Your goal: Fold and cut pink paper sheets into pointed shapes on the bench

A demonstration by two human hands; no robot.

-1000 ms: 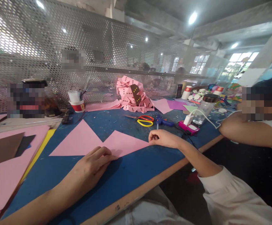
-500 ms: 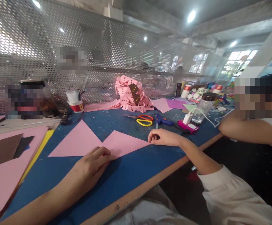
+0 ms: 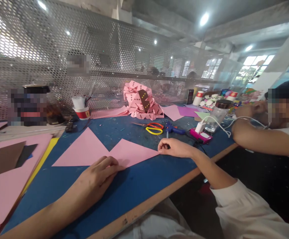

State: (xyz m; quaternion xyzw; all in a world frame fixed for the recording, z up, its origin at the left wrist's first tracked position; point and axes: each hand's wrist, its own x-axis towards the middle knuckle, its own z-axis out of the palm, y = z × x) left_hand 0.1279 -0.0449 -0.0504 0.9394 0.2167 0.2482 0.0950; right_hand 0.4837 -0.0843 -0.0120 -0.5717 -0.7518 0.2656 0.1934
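Two pink triangles of paper lie side by side on the blue table, a left pink triangle (image 3: 84, 149) and a right pink triangle (image 3: 129, 151); whether they are one sheet is hidden near my left hand. My left hand (image 3: 102, 172) is closed, its fingers curled and pressed on the paper where the two triangles meet at the near edge. At the far right tip of the right triangle, my right hand (image 3: 175, 147) pinches the corner between thumb and fingers. Red-and-yellow-handled scissors (image 3: 154, 128) lie just beyond my right hand, beside a blue glue gun (image 3: 174, 128).
Pink sheets with brown paper (image 3: 3, 159) lie at the left. A heap of dotted pink paper pieces (image 3: 137, 101) stands at the back near a paper cup (image 3: 82, 113). To the right are a pink power strip (image 3: 200, 135), a clear jar (image 3: 215, 116) and a co-worker's arm (image 3: 261, 137).
My hands and the paper hold almost the same places; the view has shifted slightly. At the right, the co-worker's other hand has come into sight near the face, and the white cable has moved.
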